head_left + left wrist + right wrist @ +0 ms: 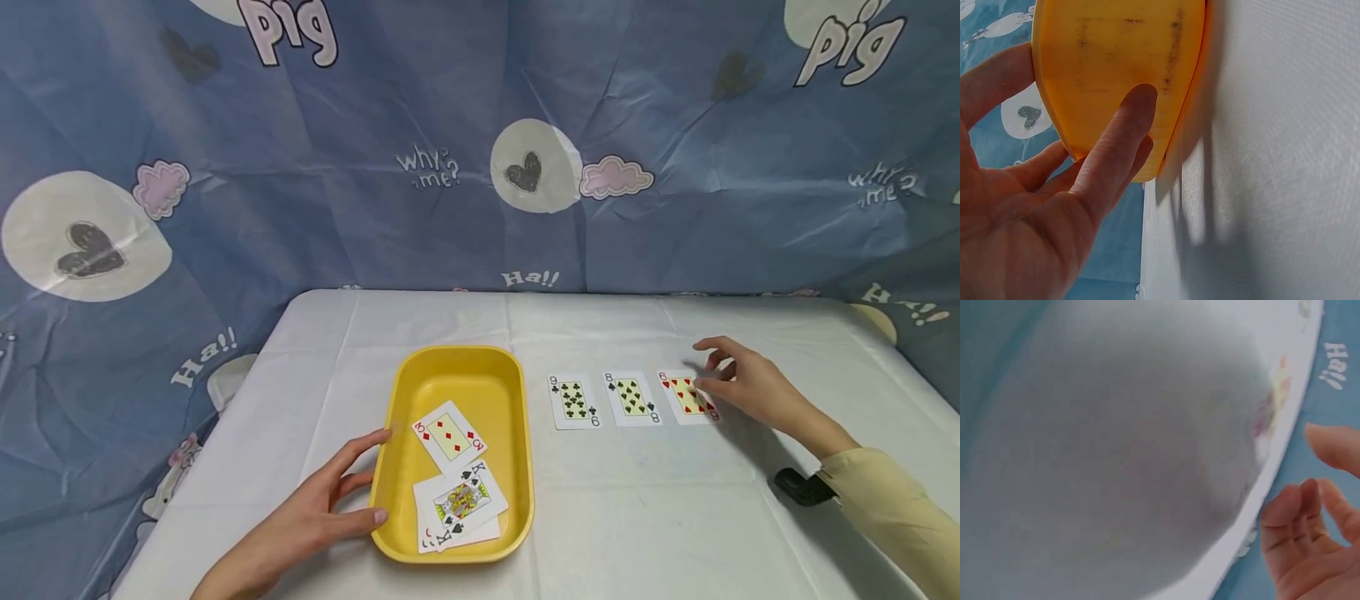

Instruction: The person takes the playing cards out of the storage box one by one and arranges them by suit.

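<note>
My left hand [318, 508] rests fingertips and thumb against the left side of a yellow plastic tray [528, 467], with its fingers fairly straight. Inside the tray lie a diamond card [448, 433] and a king of spades [474, 496], which partly covers another card [480, 533]. To the right of it, three face-up cards stand in a row: a nine of clubs [574, 402], an eight of spades [632, 398] and a six of hearts [682, 393]. My right hand [757, 387] hovers at the hearts card, its thumb overlapping it in the head view. Nothing shows between its loosely bent fingers.
A white cloth covers the table [630, 517]. Behind it hangs a blue patterned sheet [450, 242]. A black strap-like object [802, 486] sits at the right wrist, beside the beige sleeve [885, 508].
</note>
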A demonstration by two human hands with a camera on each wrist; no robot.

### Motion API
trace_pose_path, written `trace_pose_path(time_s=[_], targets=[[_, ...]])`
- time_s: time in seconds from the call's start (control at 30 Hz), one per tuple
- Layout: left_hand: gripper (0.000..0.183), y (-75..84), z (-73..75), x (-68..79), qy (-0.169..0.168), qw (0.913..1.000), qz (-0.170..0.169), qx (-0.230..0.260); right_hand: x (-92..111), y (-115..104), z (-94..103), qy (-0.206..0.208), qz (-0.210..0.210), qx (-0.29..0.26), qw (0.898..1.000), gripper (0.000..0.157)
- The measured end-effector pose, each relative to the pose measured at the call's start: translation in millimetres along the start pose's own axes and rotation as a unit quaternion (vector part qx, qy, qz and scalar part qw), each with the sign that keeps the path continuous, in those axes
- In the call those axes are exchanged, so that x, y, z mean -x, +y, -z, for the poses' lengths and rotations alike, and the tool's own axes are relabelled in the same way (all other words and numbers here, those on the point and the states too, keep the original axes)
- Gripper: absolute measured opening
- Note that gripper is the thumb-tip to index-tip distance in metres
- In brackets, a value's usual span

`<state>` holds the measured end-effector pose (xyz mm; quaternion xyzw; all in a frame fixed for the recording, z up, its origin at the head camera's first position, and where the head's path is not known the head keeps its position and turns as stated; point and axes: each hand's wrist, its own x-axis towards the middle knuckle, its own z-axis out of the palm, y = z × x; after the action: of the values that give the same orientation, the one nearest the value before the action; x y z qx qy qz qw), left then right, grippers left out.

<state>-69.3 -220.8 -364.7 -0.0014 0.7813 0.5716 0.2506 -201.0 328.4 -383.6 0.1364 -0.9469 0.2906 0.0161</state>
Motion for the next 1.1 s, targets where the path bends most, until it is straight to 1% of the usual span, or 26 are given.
trace_pose_path(time_s=[0.1,0.17,0.3,0.4,0.5,0.7,0.87,1.07,1.1], targets=[[0.081,-0.2,-0.8,0.6,0.001,1.0,0.001,-0.002,1.2,-6.3,-0.4,0.024,0.033,-0.039,0.998,0.047],[0.082,-0.4,-0.4,1.3,0.001,1.0,-0.001,-0.002,0.1,-13.6,-2.0,0.033,0.057,-0.074,0.995,0.045],[0.081,-1.2,-0.2,1.3,0.001,1.0,0.002,0.0,-3.6,-32.7,-6.2,0.033,0.098,-0.145,0.984,0.044],[0.081,-1.0,-0.3,1.4,0.001,1.0,0.007,0.001,-8.0,-48.9,-10.1,0.025,0.113,-0.186,0.976,0.042],[0.08,-0.3,0.0,2.0,0.0,1.0,0.008,0.001,-13.6,-65.2,-15.0,0.0,0.119,-0.226,0.967,0.041],[0.08,0.7,0.1,2.8,-0.003,0.9999,0.011,0.007,-24.6,-97.1,-29.3,-0.076,0.132,-0.285,0.946,0.041],[0.079,-0.9,2.0,1.1,-0.013,0.9999,-0.004,0.009,-31.4,-129.6,-44.7,-0.114,0.167,-0.316,0.927,0.04],[0.08,-1.2,2.2,1.2,-0.014,0.9998,-0.008,0.012,-37.4,-166.3,-65.7,-0.161,0.192,-0.341,0.906,0.04],[0.079,-1.4,2.1,1.3,-0.013,0.9998,-0.007,0.012,-38.4,-170.9,-70.1,-0.171,0.195,-0.348,0.901,0.04]])
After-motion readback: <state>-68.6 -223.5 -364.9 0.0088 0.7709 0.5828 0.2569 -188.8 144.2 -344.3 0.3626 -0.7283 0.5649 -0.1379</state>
